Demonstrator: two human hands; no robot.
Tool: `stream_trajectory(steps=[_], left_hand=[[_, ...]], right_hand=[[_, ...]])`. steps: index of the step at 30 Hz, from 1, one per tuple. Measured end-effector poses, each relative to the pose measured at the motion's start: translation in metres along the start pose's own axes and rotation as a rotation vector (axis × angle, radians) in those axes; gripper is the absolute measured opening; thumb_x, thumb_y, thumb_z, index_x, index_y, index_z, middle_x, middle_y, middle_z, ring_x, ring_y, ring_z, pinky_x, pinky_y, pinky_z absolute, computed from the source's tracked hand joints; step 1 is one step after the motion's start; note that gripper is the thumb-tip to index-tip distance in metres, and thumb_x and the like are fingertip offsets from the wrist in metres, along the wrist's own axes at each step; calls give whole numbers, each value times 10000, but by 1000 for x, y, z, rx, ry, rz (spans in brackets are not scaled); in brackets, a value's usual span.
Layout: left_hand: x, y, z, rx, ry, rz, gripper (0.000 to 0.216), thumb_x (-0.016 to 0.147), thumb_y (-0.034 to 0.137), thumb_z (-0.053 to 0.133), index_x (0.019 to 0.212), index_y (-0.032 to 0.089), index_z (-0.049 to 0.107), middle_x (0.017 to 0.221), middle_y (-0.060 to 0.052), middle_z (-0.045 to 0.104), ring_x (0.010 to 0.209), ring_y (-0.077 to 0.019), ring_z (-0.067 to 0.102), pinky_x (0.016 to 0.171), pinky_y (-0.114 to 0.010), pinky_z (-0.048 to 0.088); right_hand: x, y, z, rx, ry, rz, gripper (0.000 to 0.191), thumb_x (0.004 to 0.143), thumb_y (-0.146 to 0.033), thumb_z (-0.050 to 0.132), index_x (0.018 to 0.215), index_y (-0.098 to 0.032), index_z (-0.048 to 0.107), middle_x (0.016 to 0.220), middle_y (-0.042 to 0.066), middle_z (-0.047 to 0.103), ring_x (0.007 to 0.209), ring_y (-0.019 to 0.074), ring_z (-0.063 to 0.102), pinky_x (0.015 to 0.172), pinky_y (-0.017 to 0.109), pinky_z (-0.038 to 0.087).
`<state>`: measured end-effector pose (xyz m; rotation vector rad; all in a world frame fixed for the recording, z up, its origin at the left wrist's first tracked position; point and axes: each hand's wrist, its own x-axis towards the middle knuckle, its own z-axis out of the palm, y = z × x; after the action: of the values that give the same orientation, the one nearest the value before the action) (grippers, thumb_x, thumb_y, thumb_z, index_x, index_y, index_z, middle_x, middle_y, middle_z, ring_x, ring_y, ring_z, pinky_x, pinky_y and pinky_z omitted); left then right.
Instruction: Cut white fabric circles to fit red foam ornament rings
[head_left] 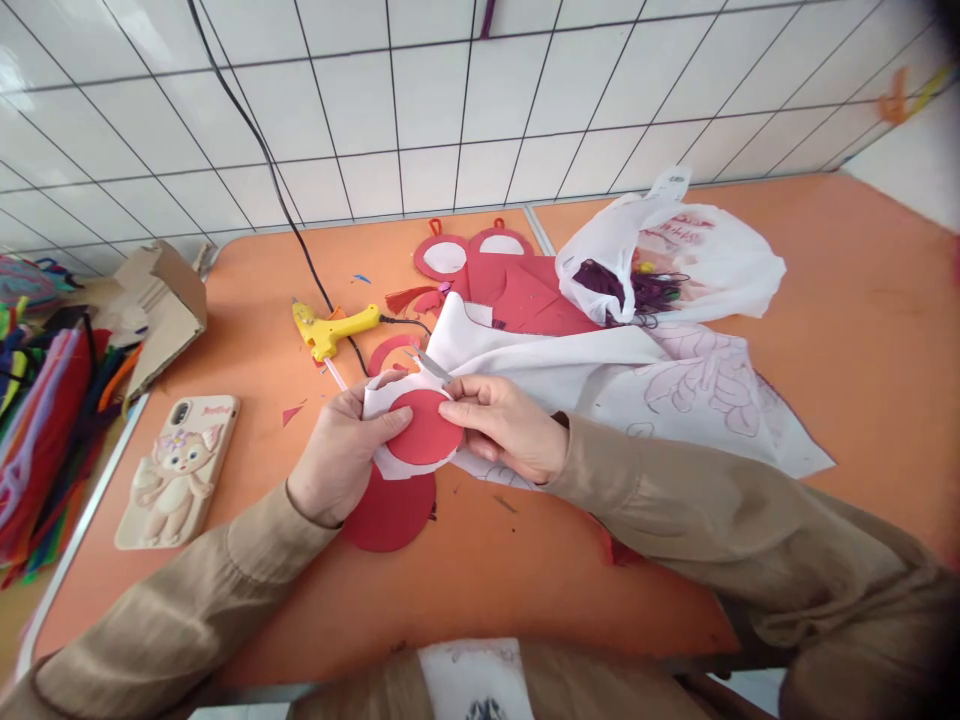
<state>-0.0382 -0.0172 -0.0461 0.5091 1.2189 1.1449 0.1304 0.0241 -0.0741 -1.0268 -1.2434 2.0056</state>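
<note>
My left hand [349, 440] pinches a round red disc [424, 432] together with the white cloth [390, 468] behind it, the thumb lying on the red face. The cloth sticks out past the disc with an uneven edge. At the disc's right rim is my right hand [506, 425], closed, its thumb against the edge. Grey scissors blades [431, 365] point up and left from the right fingers, by the cloth's upper edge; the handles are hidden. Under my hands a larger dark red disc [394, 515] lies on the table.
A yellow glue gun [337, 328] with a black cord lies left of a red ring [394, 352]. Red pieces with white ovals [445, 260], a drawn-on white cloth [712, 390] and a plastic bag [720, 265] lie beyond. A phone [178, 475] and a cardboard box [166, 310] are left.
</note>
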Motion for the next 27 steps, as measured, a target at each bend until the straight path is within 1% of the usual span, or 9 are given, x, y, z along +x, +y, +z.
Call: stream_trajectory(steps=[4, 6, 9, 12, 16, 19, 20, 24, 27], left_hand=[[0, 0, -1, 7, -58, -39, 389, 592, 165, 848, 955, 118, 713, 824, -63, 752, 744, -198, 699, 709, -293, 554], [1, 1, -3, -6, -113, -96, 298, 635, 229, 833, 884, 98, 735, 815, -96, 756, 761, -224, 706, 709, -297, 554], [2, 3, -6, -40, -155, -185, 271, 686, 285, 801, 876, 96, 758, 844, -115, 762, 769, -233, 709, 715, -300, 562], [2, 2, -5, -67, -145, -221, 254, 677, 253, 808, 880, 104, 766, 846, -107, 764, 750, -211, 705, 713, -287, 566], [2, -1, -2, -52, -108, -189, 217, 590, 198, 853, 763, 102, 764, 726, -88, 751, 642, -172, 681, 650, -254, 553], [1, -1, -3, -9, -82, -163, 226, 550, 204, 868, 720, 99, 762, 664, -84, 737, 587, -169, 662, 589, -255, 537], [2, 0, -3, 8, -68, -154, 234, 540, 206, 872, 717, 99, 762, 657, -83, 735, 580, -171, 661, 573, -256, 534], [4, 3, -6, 65, -7, -126, 267, 505, 216, 883, 711, 98, 760, 664, -81, 739, 553, -176, 657, 524, -257, 531], [6, 5, -7, 88, 20, -128, 274, 486, 213, 884, 698, 94, 757, 652, -78, 736, 540, -169, 655, 504, -242, 529]], right_hand=[[-1, -1, 1, -2, 11, -34, 195, 742, -310, 665, 751, -168, 532, 525, -80, 508, 327, 10, 305, 329, 166, 181], [-1, -2, 1, 2, 21, -34, 190, 744, -301, 662, 750, -171, 523, 522, -83, 504, 329, 11, 304, 333, 165, 179], [-1, -3, 1, 8, 34, -28, 183, 750, -295, 657, 743, -174, 520, 523, -79, 505, 330, 13, 305, 337, 171, 180], [-2, -1, 2, 1, 36, -28, 189, 758, -299, 655, 740, -177, 512, 514, -84, 487, 329, 14, 302, 342, 175, 175], [-3, -4, 0, -87, 4, -56, 189, 793, -324, 626, 755, -178, 512, 502, -85, 480, 327, 16, 302, 352, 177, 181], [-3, -17, -9, -314, -30, -95, 215, 874, -377, 531, 784, -182, 533, 513, -49, 545, 326, 42, 348, 365, 200, 245], [-2, -22, -14, -423, -3, -118, 217, 892, -372, 503, 788, -185, 542, 522, -36, 564, 334, 56, 370, 377, 214, 272], [0, -36, -30, -958, 196, -280, 116, 805, -196, 605, 696, -188, 566, 546, -6, 579, 480, 114, 498, 516, 262, 357], [-2, -35, -30, -1273, 156, -267, 42, 778, -192, 643, 756, -180, 608, 715, 47, 664, 654, 180, 586, 593, 294, 362]])
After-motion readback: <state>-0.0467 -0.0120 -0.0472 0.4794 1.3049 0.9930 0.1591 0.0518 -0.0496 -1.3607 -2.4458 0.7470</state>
